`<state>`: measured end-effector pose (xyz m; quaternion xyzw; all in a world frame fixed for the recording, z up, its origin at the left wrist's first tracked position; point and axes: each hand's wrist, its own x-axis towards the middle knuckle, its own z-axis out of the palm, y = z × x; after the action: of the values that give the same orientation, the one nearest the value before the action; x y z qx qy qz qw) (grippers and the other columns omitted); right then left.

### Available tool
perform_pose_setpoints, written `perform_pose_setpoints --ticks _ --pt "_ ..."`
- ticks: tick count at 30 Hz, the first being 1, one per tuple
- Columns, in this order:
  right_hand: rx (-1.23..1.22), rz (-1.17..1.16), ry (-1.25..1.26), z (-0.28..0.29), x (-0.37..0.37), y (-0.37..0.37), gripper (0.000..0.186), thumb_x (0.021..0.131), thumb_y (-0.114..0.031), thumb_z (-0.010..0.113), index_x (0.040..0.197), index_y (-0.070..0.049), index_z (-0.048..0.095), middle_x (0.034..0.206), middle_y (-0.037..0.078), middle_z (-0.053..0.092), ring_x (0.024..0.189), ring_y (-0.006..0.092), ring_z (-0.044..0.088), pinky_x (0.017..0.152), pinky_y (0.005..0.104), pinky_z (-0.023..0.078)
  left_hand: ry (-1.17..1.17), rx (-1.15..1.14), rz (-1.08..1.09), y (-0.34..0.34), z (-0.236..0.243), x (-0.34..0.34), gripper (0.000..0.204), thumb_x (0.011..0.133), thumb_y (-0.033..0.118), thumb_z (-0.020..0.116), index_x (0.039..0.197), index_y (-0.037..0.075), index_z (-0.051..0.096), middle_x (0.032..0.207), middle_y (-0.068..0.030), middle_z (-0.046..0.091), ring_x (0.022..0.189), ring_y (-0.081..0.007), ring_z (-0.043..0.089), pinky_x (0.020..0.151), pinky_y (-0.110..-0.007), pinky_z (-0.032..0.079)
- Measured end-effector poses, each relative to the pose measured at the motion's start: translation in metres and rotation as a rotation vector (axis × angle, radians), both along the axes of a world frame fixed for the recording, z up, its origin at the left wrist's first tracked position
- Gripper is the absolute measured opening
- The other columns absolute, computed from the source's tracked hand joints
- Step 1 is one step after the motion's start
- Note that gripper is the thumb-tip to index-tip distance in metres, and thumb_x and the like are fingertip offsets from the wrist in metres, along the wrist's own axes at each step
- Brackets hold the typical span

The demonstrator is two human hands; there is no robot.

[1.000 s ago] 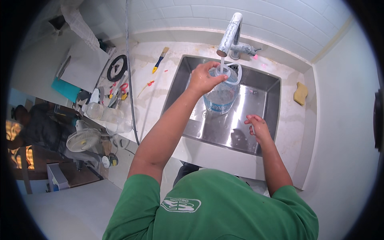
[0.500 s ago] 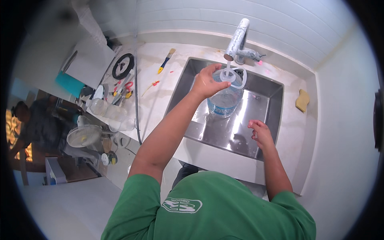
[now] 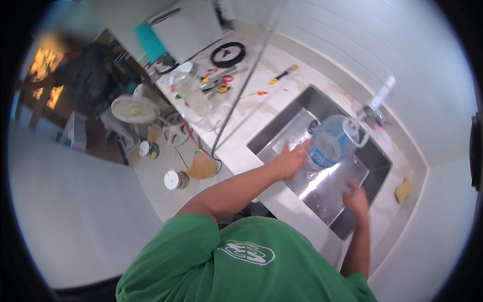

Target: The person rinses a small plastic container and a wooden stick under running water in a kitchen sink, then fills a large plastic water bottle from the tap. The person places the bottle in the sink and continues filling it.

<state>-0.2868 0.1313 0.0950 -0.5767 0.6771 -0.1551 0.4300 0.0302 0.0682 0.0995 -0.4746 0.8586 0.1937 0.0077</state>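
Note:
A large clear plastic water jug [image 3: 332, 142] with a blue label and white handle is in the steel sink [image 3: 322, 189], its mouth close to the tap [image 3: 381, 95]. Beside the jug's lower side is my left hand [image 3: 293, 159], fingers stretched out, the fingertips at or very near the plastic. My right hand [image 3: 355, 199] hovers over the sink's right part, apart from the jug; motion smears its fingers. Whether water is running cannot be made out.
On the counter left of the sink lie a paintbrush [image 3: 283, 74], a black ring [image 3: 228, 54] and clear plastic bottles [image 3: 193, 93]. A yellow sponge [image 3: 403, 191] sits at right. A fan [image 3: 135, 109], a broom [image 3: 203, 165] and a person [image 3: 93, 70] are beyond the counter.
My left hand has come off the jug's neck and moved down to its side. The view has turned, so the sink appears farther right and the broom now shows.

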Motion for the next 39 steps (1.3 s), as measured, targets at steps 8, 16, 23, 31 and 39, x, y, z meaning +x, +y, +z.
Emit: perform_pose_setpoints --ticks 8,16,23,31,39 --pt "-0.167 0.003 -0.038 -0.039 0.035 0.04 0.019 0.083 -0.008 0.067 0.103 -0.006 0.067 0.116 0.011 0.06 0.089 0.0204 0.064 0.046 0.0287 0.053 0.659 0.186 0.148 0.095 0.019 0.115 0.037 0.089 0.035 0.068 0.112 0.006 0.068 0.108 -0.0132 0.068 0.105 -0.0312 0.062 0.091 -0.042 0.05" --pt "-0.261 0.155 0.049 -0.019 0.099 0.019 0.027 0.077 -0.002 0.066 0.103 -0.006 0.065 0.112 0.01 0.056 0.094 0.0213 0.06 0.055 0.0289 0.058 0.312 0.315 0.788 0.251 -0.127 0.317 0.04 0.087 0.042 0.066 0.107 0.008 0.071 0.099 -0.0157 0.071 0.092 -0.0329 0.068 0.084 -0.042 0.053" --pt "-0.127 -0.087 -0.116 0.018 0.206 0.002 0.038 0.088 -0.005 0.063 0.125 -0.007 0.058 0.111 0.005 0.053 0.073 0.0138 0.059 0.053 0.0258 0.054 0.225 0.59 1.139 0.401 -0.209 0.448 0.043 0.087 0.045 0.056 0.1 0.008 0.073 0.109 -0.0197 0.069 0.103 -0.0371 0.065 0.091 -0.046 0.052" --pt "-0.354 0.154 0.213 0.036 0.286 0.0 0.035 0.085 -0.007 0.066 0.119 -0.005 0.059 0.113 0.012 0.055 0.089 0.0269 0.06 0.079 0.0369 0.05 0.032 0.661 1.095 0.531 -0.335 0.552 0.051 0.091 0.048 0.05 0.101 0.003 0.073 0.115 -0.0232 0.067 0.112 -0.0414 0.061 0.097 -0.046 0.048" --pt "-0.562 0.191 0.277 0.033 0.319 0.008 0.045 0.068 0.001 0.064 0.113 0.002 0.059 0.115 0.021 0.055 0.114 0.0407 0.054 0.102 0.0446 0.041 0.151 0.729 1.277 0.478 -0.285 0.563 0.052 0.092 0.05 0.05 0.109 0.007 0.073 0.122 -0.0199 0.066 0.12 -0.0374 0.058 0.101 -0.044 0.046"
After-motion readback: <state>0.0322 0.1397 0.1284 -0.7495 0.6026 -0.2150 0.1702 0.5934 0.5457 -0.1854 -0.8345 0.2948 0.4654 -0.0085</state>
